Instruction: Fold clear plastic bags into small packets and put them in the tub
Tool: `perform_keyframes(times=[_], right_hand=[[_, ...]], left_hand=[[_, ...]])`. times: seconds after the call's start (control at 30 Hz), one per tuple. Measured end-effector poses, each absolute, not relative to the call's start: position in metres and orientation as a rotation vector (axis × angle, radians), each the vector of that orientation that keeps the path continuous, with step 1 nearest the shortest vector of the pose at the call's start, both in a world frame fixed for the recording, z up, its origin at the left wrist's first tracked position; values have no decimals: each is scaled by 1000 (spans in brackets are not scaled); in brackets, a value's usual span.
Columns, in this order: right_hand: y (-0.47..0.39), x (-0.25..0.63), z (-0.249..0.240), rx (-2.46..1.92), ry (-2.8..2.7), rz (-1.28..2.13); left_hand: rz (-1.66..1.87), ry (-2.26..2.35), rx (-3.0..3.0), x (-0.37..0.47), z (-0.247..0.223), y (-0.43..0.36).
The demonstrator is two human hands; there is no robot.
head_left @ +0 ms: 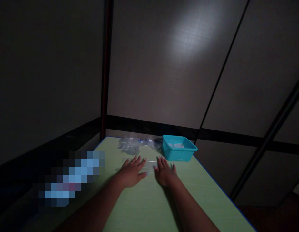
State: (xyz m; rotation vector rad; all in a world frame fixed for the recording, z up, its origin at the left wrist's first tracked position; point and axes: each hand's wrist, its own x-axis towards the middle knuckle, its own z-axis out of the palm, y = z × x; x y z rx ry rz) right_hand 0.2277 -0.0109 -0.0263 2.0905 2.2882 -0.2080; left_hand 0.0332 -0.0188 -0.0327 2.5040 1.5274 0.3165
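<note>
A clear plastic bag (pixel 150 165) lies flat on the green table (pixel 142 209), partly covered by both hands. My left hand (pixel 132 172) presses down on its left part with the fingers spread. On the right part rests my right hand (pixel 165 172), palm down, its fingers stretched out and the thumb apart. Neither hand grips anything. Just beyond the right hand stands a turquoise plastic basin (pixel 179 154) with something whitish inside that I cannot make out.
Crumpled clear plastic bags (pixel 130 145) lie at the table's far left, and more crumpled plastic (pixel 151 143) sits beside the basin. Dark-framed wall panels (pixel 164 80) rise behind the table. A blurred-out patch (pixel 74 180) covers the left edge.
</note>
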Motion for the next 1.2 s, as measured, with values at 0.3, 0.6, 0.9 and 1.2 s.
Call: perform_keyframes(times=[0.3, 0.6, 0.9, 1.2], right_hand=[[-11, 229, -28, 2090, 2296, -247], [-11, 220, -21, 2261, 2526, 2], [-10, 210, -31, 1857, 2637, -186], [-10, 217, -26, 1982, 2436, -283]], left_hand=[[285, 2154, 2134, 24, -43, -14], [586, 1813, 2559, 41, -34, -16], [406, 1635, 2536, 43, -41, -12], [324, 1820, 2415, 33, -43, -7]])
